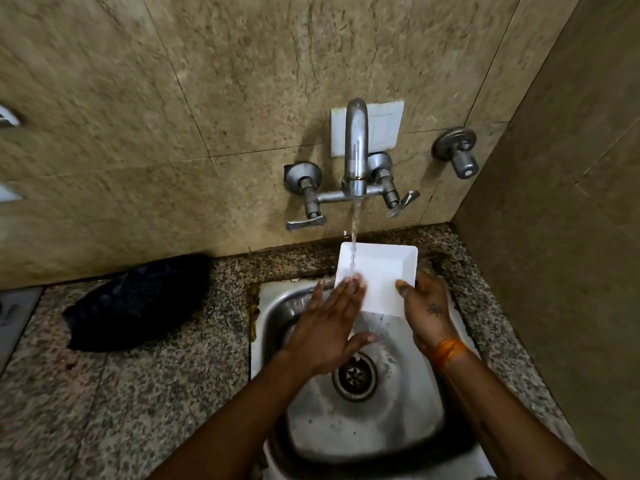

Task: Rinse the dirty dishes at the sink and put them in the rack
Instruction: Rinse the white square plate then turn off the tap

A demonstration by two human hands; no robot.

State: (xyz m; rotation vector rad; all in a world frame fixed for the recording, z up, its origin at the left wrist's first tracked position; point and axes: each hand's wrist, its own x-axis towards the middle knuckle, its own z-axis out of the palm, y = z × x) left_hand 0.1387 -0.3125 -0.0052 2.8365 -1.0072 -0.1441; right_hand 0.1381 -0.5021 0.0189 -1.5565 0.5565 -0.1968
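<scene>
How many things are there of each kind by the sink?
Plate: 1
Tap: 1
Tap handles: 2
Wall knob: 1
Sink: 1
Dark cloth: 1
Hands: 2
Total: 9

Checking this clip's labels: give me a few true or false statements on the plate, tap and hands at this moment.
1. Water runs from the tap onto the plate. True.
2. The plate is round. False: it is square and white.
3. The right hand grips the plate's right edge. True.
4. The left hand is clenched in a fist. False: its fingers lie straight on the plate's face.
5. A dark cloth lies on the counter left of the sink. True.
6. The plate lies flat on the sink floor. False: it is held tilted above it.
</scene>
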